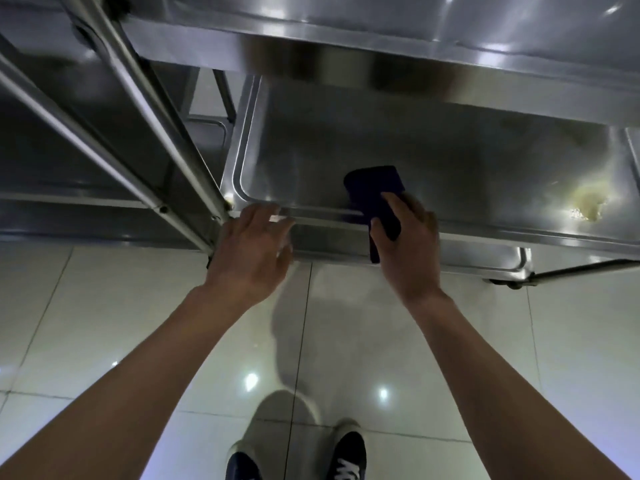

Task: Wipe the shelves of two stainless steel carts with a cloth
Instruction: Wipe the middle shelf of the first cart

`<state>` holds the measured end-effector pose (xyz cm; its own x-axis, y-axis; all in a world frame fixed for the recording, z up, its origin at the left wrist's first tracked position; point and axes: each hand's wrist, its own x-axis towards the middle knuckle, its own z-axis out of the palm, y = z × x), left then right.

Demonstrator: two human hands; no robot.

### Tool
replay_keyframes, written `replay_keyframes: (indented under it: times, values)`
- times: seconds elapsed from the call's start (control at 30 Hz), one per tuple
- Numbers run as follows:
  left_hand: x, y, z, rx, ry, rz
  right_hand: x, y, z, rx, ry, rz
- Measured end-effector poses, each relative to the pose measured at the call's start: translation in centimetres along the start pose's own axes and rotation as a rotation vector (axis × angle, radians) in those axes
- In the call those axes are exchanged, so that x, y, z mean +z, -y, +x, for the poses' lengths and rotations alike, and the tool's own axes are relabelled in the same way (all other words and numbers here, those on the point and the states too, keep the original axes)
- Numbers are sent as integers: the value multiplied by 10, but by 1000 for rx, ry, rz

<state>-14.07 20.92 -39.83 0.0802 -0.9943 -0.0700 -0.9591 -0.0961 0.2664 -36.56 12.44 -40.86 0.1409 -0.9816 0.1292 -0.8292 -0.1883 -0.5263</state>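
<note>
A folded dark blue cloth (375,195) lies over the near rim of a stainless steel cart's lower shelf (433,161), gripped by the right hand (407,244). The left hand (252,251), fingers loosely spread, rests at the rim's near-left corner. A yellowish stain (588,202) marks the shelf's brushed metal at right. Glossy pale floor tiles (104,323) lie below.
</note>
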Motion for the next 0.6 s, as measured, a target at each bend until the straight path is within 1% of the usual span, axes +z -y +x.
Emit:
replay_keyframes:
  times: [0.2, 0.27, 0.4, 0.47, 0.5, 0.6]
  values:
    - [31, 21, 24, 75, -234, -1, 39, -5, 43, 32, -73, -2]
    - [43, 31, 25, 76, -262, 25, 52, -5, 45, 50, -72, -22]
    - [60, 43, 21, 82, -286, 77, 62, -10, 43, 39, -11, -122]
    - [60, 44, 19, 91, -298, 92, 58, -14, 45, -13, -23, -219]
    - [60, 45, 18, 84, -307, 97, 57, -16, 47, -68, -20, -253]
    - [63, 46, 17, 30, -325, 111, 66, -19, 53, -290, 99, -324]
